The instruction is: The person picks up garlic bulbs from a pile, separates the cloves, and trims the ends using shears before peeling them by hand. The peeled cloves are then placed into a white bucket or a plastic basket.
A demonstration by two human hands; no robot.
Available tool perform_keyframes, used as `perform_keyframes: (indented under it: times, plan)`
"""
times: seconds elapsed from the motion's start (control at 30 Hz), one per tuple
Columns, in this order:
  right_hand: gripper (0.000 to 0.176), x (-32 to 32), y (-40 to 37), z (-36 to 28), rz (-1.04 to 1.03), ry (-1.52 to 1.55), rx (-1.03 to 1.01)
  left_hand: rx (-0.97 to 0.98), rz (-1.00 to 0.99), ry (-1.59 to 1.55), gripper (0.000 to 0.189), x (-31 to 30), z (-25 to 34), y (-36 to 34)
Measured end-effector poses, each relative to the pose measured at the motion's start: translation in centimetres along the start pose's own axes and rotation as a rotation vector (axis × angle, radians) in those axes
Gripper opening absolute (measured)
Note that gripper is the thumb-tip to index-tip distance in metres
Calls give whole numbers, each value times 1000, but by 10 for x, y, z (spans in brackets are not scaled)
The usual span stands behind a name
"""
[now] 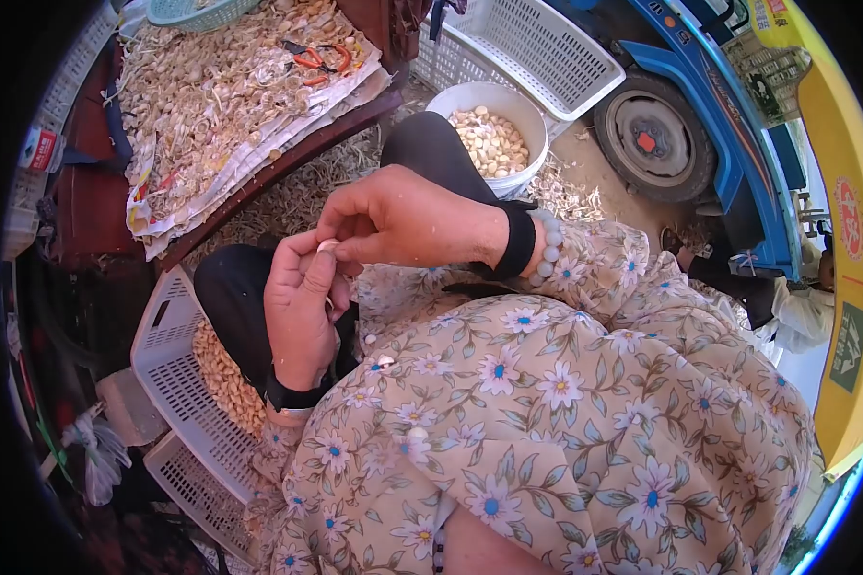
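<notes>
My left hand pinches a small pale garlic clove between thumb and fingers, above my lap. From the right, my right hand reaches across with bent fingers and thumb closed on the same clove. Most of the clove is hidden by the fingertips. A white bucket holding pale garlic cloves stands beyond my right knee. To the left of my other knee, a white plastic crate contains more cloves.
Garlic cloves and dry skins cover a paper-lined table; orange-handled cutters lie on them, near a teal basket. White crates stand behind the bucket. A blue vehicle's wheel is at right, with another person's sleeve below.
</notes>
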State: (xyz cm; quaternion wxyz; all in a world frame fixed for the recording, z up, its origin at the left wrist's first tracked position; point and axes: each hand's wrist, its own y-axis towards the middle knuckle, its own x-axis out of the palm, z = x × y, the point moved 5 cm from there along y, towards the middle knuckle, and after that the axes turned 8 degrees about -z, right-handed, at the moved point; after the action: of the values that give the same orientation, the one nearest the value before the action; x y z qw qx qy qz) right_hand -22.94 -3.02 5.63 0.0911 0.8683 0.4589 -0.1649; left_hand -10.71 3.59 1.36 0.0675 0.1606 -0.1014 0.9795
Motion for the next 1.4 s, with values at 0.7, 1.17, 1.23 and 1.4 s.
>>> perform_keyframes:
  times: [0.7,1.17,1.23,1.4]
  plan:
    - [17,2,-12,-8,122,327,-120,103,-2,-54,17,14,30,-7]
    - [21,-93,127,92,313,-315,49,185,-1053,38,25,74,178,-51]
    - [24,-97,154,104,325,-492,70,109,-1019,74,23,67,184,-51]
    - [36,-91,206,128,416,-775,163,-7,-932,-2,21,41,197,-38]
